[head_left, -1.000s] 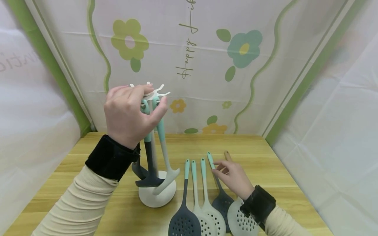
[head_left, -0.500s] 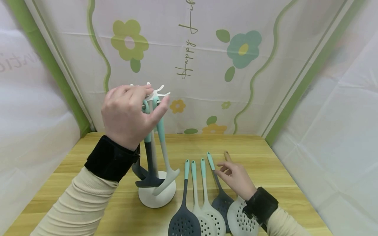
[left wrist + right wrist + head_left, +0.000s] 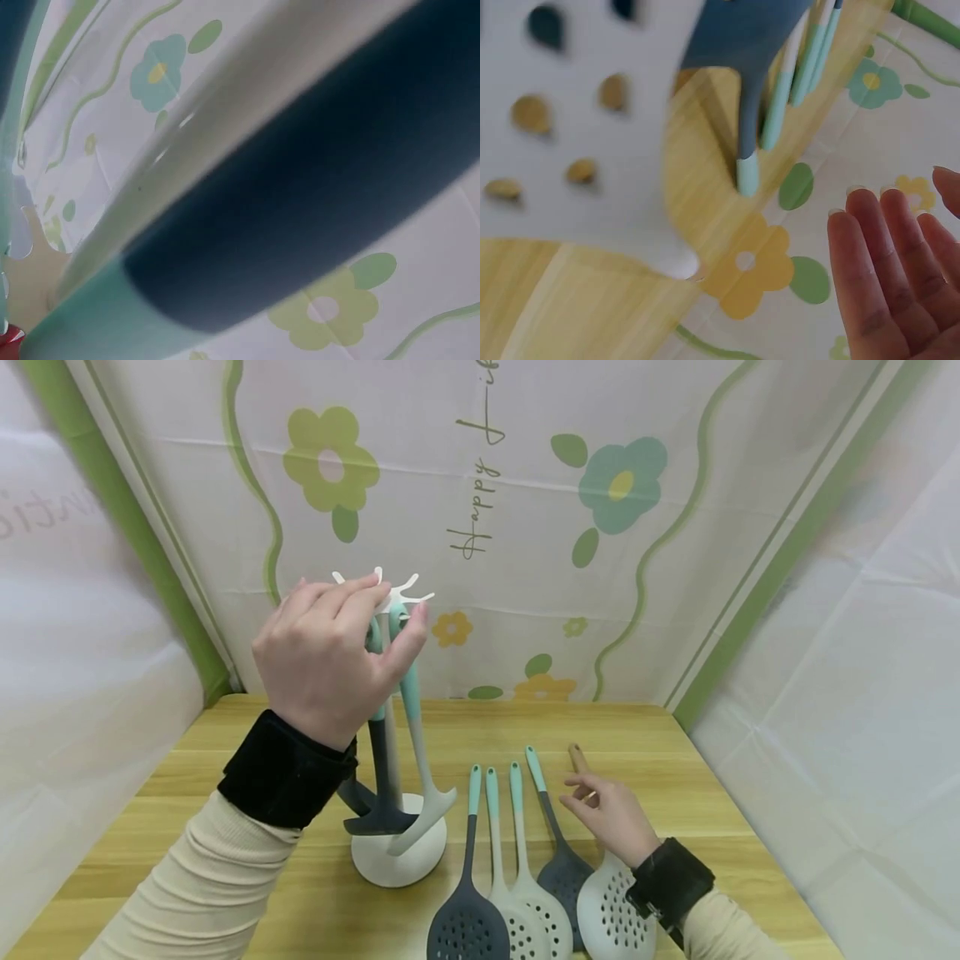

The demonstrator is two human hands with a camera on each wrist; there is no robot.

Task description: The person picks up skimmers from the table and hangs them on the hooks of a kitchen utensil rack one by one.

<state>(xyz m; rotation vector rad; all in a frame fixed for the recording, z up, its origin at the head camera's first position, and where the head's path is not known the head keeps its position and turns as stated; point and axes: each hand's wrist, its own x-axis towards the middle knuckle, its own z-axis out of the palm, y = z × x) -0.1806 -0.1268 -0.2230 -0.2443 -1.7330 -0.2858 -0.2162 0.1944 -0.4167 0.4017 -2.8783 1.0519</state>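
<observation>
My left hand (image 3: 322, 647) is at the top of the white utensil stand (image 3: 401, 860), fingers over its hooks and thumb to the right. Ladles hang there: a dark ladle (image 3: 384, 777) and a pale ladle (image 3: 427, 802), both with mint handles. Another dark head (image 3: 356, 797) is partly hidden behind the wrist. In the left wrist view a dark shaft (image 3: 300, 180) fills the middle. My right hand (image 3: 611, 814) hovers over the handle of a white slotted skimmer (image 3: 615, 910) with a brown end; in the right wrist view its fingers (image 3: 870, 255) extend, holding nothing.
Left of that skimmer lie a dark slotted turner (image 3: 566, 877), two pale slotted skimmers (image 3: 551, 914) overlapping, and a dark slotted skimmer (image 3: 468, 918). All rest on the wooden table (image 3: 247, 893). A flower-printed cloth (image 3: 480, 635) rises behind the table, with white side walls.
My right hand has drawn to the right, away from the dark turner's handle toward the brown-ended one. My left hand stays at the stand's top, shifting only slightly.
</observation>
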